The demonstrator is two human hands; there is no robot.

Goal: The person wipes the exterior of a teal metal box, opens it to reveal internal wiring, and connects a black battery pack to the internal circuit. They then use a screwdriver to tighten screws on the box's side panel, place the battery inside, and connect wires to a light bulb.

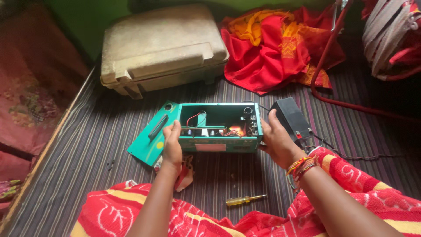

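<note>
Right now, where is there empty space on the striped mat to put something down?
Bare striped mat lies left of the green lid panel, below the beige case. Another patch lies right of the black battery, past the red cord. It is crowded around the green box, both hands and the screwdriver.

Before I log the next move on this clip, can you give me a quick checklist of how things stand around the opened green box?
1. Left hand grips the green box at its left end: ok.
2. Right hand grips its right end: ok.
3. Box open, wiring exposed: ok.
4. Green cover panel off, lying at the left: ok.
5. Yellow screwdriver on the striped mat, in no hand: ok.
6. Black battery wired to the box: cannot tell.
</note>
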